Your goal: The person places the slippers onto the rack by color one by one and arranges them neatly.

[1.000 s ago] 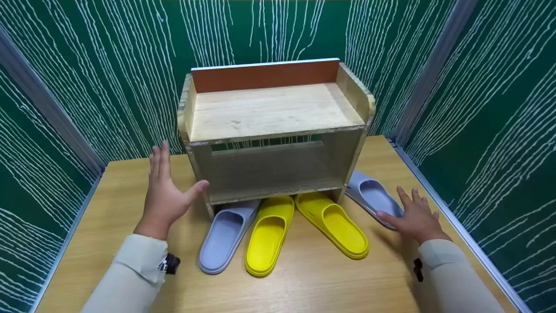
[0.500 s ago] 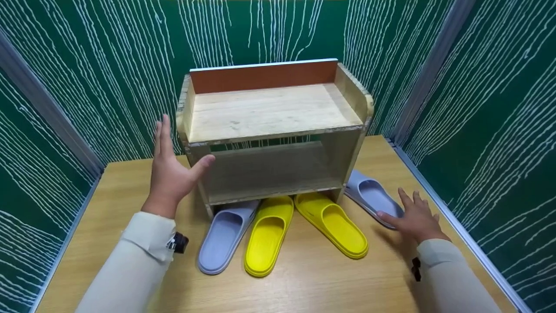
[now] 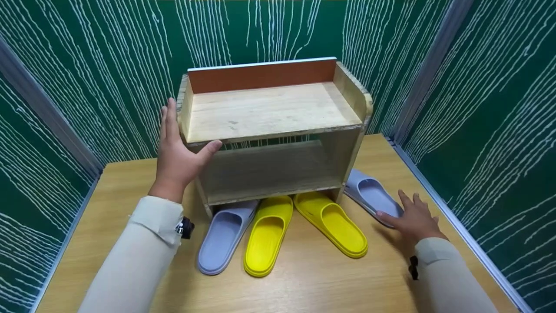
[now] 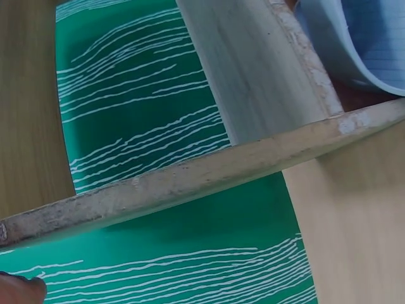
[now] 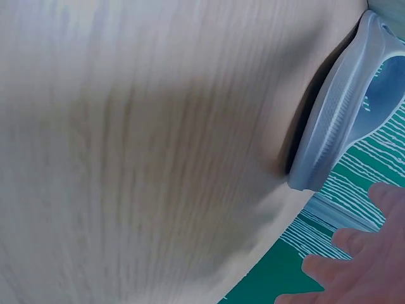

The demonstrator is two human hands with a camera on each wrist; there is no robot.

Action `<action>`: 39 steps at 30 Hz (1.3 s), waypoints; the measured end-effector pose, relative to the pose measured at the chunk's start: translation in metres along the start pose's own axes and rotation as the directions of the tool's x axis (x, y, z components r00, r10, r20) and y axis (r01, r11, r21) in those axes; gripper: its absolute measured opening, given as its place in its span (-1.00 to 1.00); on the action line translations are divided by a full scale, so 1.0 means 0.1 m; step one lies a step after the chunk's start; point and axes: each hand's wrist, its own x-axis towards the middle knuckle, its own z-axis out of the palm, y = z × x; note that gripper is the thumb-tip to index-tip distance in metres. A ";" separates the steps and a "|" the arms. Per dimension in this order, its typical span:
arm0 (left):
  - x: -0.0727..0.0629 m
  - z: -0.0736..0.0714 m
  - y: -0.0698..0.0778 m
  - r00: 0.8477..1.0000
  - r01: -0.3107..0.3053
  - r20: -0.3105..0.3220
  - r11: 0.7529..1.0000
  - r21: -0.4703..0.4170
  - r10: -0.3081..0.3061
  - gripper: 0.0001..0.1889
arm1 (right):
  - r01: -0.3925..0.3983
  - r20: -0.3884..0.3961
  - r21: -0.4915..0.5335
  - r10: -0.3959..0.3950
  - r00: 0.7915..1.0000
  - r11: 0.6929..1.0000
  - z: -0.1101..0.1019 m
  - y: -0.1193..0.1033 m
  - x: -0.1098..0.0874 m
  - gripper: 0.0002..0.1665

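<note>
A small two-tier wooden shoe rack point(image 3: 273, 113) with a reddish-brown back board stands at the middle. My left hand point(image 3: 179, 164) is at its left side panel, fingers straight and pointing up, thumb spread across the front corner. In the left wrist view, the panel's edge point(image 4: 183, 176) crosses the picture with one fingertip below it. My right hand point(image 3: 419, 218) hovers with spread fingers beside the right lavender slipper point(image 3: 374, 195), its thumb overlapping the heel. That slipper's side point(image 5: 332, 120) and several fingers point(image 5: 361, 259) show in the right wrist view. Neither hand holds anything.
Another lavender slipper point(image 3: 220, 241) and a yellow slipper point(image 3: 266, 245) lie side by side, toes under the rack. The other yellow slipper point(image 3: 346, 230) angles out to the right. Green walls point(image 3: 499, 143) with white streaks enclose the wooden table point(image 3: 312, 282) on three sides.
My left hand has moved up and forward to the rack's upper left side. The right hand has barely moved, and the rack and slippers stay in place.
</note>
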 end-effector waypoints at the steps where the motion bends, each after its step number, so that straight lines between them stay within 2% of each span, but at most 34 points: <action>1: 0.02 0.01 0.00 1.000 0.000 -0.002 1.000 0.000 0.000 0.33 | -0.003 0.002 -0.001 0.003 1.000 1.000 0.01 0.01 0.00 0.58; 16: 0.06 0.11 -0.03 0.998 -0.039 -0.058 0.997 -0.060 0.036 0.19 | -0.060 0.075 0.034 0.058 0.996 0.998 0.06 0.11 0.03 0.61; 24: 0.07 0.14 -0.06 0.995 -0.065 -0.083 0.996 -0.053 0.061 0.17 | -0.080 0.066 0.057 0.076 0.995 0.995 0.11 0.12 0.02 0.59; 31: 0.08 0.16 -0.06 0.993 -0.083 -0.093 0.995 -0.052 0.078 0.19 | -0.084 0.018 0.081 0.082 0.996 0.993 0.16 0.14 0.04 0.51; 39: 0.08 0.15 -0.09 0.993 -0.081 -0.093 0.996 -0.046 0.076 0.19 | -0.101 0.072 0.153 0.091 0.993 0.983 0.16 0.12 0.11 0.55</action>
